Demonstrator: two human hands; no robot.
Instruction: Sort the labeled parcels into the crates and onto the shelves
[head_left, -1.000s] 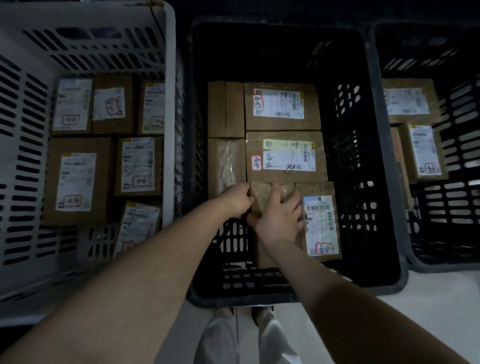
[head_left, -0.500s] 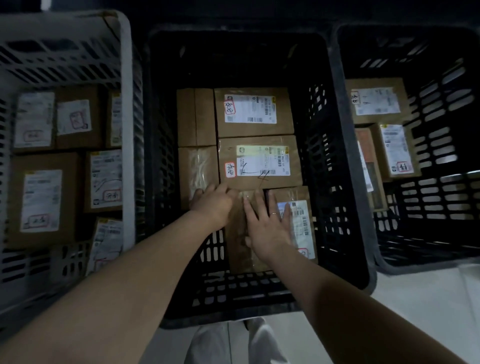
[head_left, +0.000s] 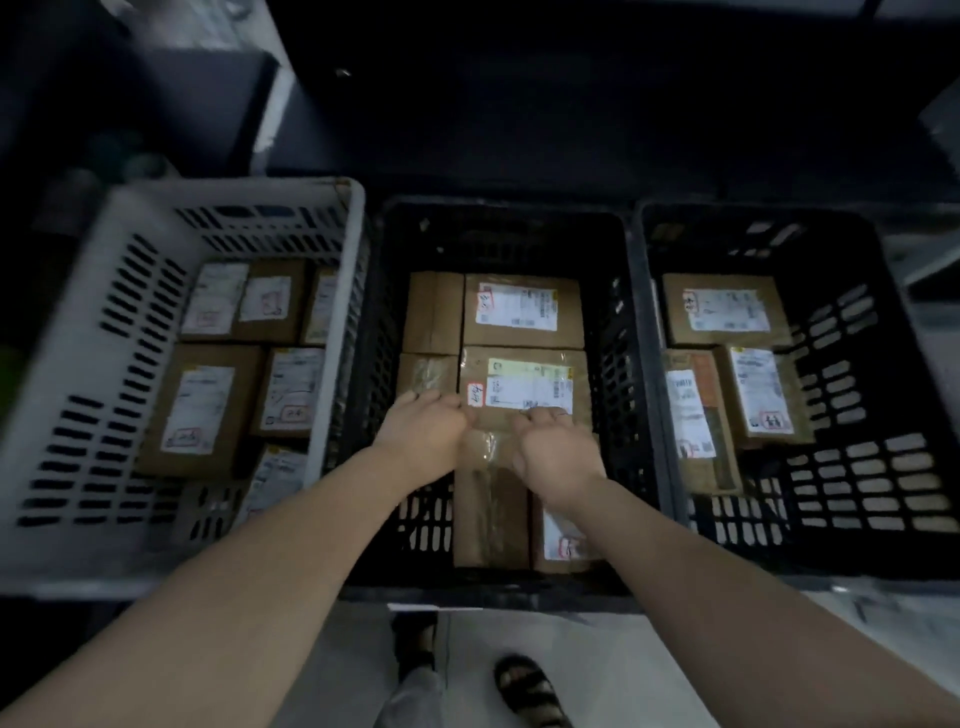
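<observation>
Both my hands hover inside the middle black crate (head_left: 498, 592), over its brown cardboard parcels. My left hand (head_left: 423, 434) and my right hand (head_left: 558, 452) have loosely curled fingers and hold nothing. Between and below them lies a plain taped parcel (head_left: 491, 514). Beside it sits a labelled parcel (head_left: 563, 543), partly hidden by my right wrist. Just beyond my fingertips is a parcel with a yellow-and-white label (head_left: 524, 384). I cannot tell whether my fingers touch it.
A white slotted crate (head_left: 62, 364) on the left holds several labelled parcels. Another black crate (head_left: 883, 519) on the right holds three parcels. Dark shelving stands behind the crates. My feet (head_left: 524, 691) are on the pale floor below.
My hands were flat on the front parcels; now they are lifted with fingers relaxed. The view has pulled back and up, showing all three crates.
</observation>
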